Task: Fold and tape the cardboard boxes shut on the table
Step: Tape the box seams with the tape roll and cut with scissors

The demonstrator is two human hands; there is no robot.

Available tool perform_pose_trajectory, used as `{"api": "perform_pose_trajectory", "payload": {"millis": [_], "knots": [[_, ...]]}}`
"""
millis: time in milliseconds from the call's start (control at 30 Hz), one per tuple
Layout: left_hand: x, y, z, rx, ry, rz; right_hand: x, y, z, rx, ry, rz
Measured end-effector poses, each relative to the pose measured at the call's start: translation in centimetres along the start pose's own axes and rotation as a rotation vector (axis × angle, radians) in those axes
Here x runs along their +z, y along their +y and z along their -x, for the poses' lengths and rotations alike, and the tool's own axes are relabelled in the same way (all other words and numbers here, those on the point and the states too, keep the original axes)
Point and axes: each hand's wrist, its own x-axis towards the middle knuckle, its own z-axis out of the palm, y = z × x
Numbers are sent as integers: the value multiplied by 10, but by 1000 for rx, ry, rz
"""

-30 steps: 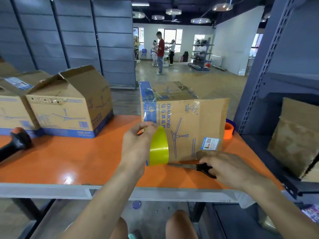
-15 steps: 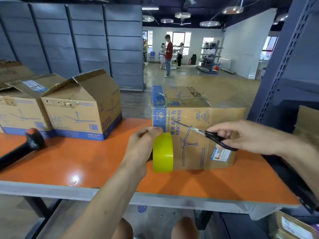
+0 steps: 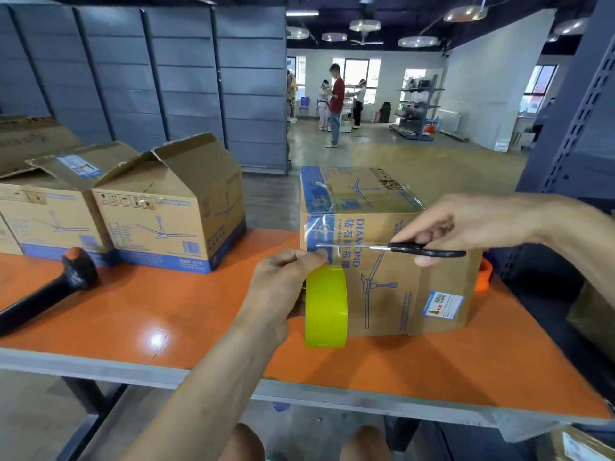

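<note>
The left hand (image 3: 283, 287) holds a yellow-green tape roll (image 3: 326, 306) on edge, fingers curled round its far side and mostly hidden behind it, thumb and forefinger pinched together at the top of the roll. Just beyond the roll stands the closed cardboard box (image 3: 409, 294) on the orange table (image 3: 166, 311), its printed front facing the person. A clear strip of tape (image 3: 324, 224) runs over the box's top edge and down the front to the left hand's fingertips. It is transparent and shows only by its glare, so its edges are hard to trace.

The right hand (image 3: 466, 224) reaches in from the right, above the box's front, fingers curled through the black handles of the scissors (image 3: 422, 250). The blades point toward the left hand and lie across the strip just above the thumb. They look thin and close together, and how far apart they stand cannot be told.

Past the right hand, an orange object (image 3: 483, 274) peeks out behind the box, mostly hidden. Well to the left of the left hand stand open boxes (image 3: 166, 211), the farthest cut off by the picture's edge, and a black-handled tool (image 3: 50, 291) lies before them, its lower end also cut off.
</note>
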Motion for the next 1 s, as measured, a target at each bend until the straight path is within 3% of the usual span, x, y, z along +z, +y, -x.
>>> {"api": "perform_pose_trajectory", "payload": {"millis": [400, 633, 833, 1000], "knots": [[0, -5, 4, -50, 9, 48, 3, 9, 4, 102, 95, 67], [-23, -3, 14, -19, 76, 70, 83, 37, 16, 246, 96, 230], [-38, 5, 14, 110, 240, -16, 143, 48, 2, 98, 215, 363], [-34, 5, 9, 312, 307, -113, 153, 42, 0, -8, 147, 642]]}}
